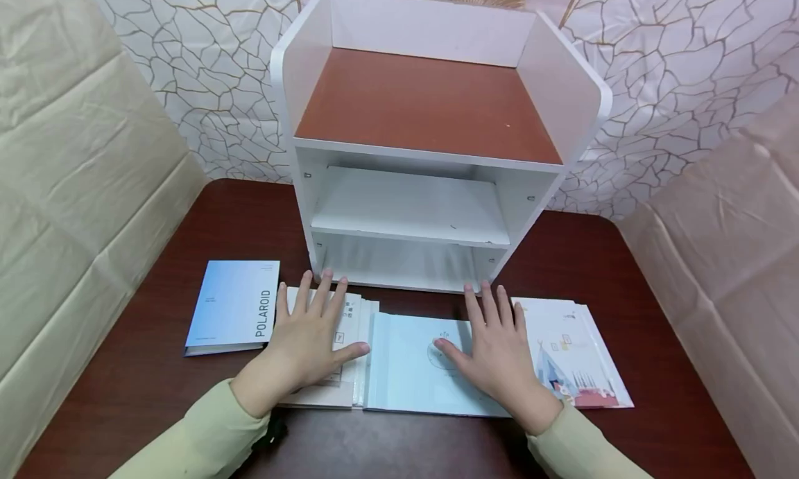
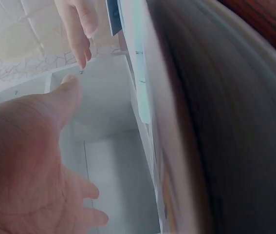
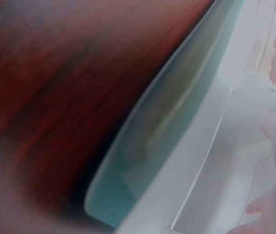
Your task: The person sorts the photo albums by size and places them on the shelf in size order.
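Observation:
My left hand (image 1: 308,344), fingers spread and thumb pointing right, is over a pale book (image 1: 324,396) with small printed pictures. My right hand (image 1: 499,354) is spread too, above the seam between a light blue book (image 1: 406,368) and a white illustrated book (image 1: 580,354) with a tent drawing. In the left wrist view a gap shows between the left palm (image 2: 26,161) and the book edges. Whether the right palm touches a cover I cannot tell. Neither hand holds anything. Left of the books lies a blue-and-white album (image 1: 234,306) marked POLAROID.
Just behind the books stands a white shelf unit (image 1: 408,146) with a brown top board (image 1: 424,105) and two bare compartments below. Everything rests on a dark red-brown table (image 1: 649,423). Beige cloth (image 1: 69,188) hangs at both sides, with a patterned sheet (image 1: 206,70) behind.

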Tool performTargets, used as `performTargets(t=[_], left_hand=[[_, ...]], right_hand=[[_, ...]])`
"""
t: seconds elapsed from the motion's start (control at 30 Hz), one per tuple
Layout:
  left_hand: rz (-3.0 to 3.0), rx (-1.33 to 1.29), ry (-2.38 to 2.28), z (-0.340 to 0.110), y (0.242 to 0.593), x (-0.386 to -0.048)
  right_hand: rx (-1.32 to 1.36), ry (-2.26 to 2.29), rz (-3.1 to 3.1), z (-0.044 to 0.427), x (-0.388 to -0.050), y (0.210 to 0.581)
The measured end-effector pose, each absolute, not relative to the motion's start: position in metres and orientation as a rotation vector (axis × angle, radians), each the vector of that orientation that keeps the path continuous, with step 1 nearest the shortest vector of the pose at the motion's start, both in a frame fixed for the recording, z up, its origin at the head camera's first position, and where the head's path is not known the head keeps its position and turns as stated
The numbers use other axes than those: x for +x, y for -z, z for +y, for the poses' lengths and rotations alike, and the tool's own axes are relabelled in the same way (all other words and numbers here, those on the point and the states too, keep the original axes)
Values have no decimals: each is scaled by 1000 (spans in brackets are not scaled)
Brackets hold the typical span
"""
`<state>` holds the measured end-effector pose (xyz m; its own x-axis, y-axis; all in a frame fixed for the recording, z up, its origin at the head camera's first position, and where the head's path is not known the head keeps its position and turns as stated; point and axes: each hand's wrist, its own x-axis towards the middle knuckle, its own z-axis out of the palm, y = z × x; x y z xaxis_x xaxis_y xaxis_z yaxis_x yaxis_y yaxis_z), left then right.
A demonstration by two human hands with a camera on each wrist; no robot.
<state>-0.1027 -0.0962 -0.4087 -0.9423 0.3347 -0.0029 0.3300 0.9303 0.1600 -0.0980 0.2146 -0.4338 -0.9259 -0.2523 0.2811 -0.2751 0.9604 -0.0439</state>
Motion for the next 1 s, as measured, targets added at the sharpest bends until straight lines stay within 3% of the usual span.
performTargets(t=[0.47,0.7,1.0], left_hand=[[2780,616,-733,-78,410,-97],[2670,760,-689,-69,417,-94],[2617,762,-590,-62,415,-92]], right_hand=[[106,-594,-3093,226,-81,421],[143,-541,-3187,234,-73,427],[197,-591,-3222,231,-78,436]])
